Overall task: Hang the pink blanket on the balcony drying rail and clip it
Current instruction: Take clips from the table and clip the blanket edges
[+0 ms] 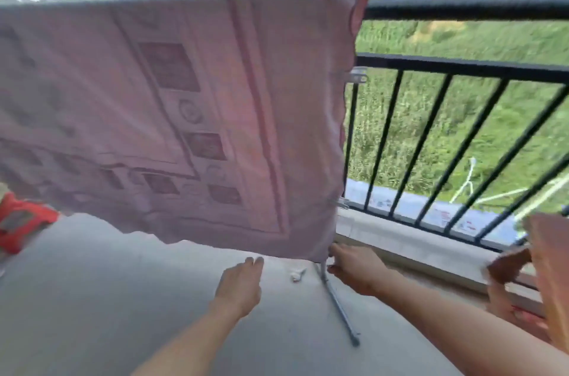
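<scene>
The pink blanket [172, 110], printed with darker squares and circles, hangs draped over the black drying rail [462, 7] and covers its left part. My right hand [354, 267] pinches the blanket's lower right corner, beside a thin metal pole. My left hand [241, 280] reaches toward the blanket's bottom hem with fingers together and holds nothing. A silver clip [358, 75] sits on the lower railing bar by the blanket's right edge. A second small clip [343, 203] shows near the blanket's lower right edge.
A black balcony railing [446, 144] with slanted bars runs to the right above a concrete ledge. A metal pole [338, 308] lies slanted on the grey floor. A red object [18, 218] sits at the left. Another person's hand [508, 264] with orange cloth is at the right edge.
</scene>
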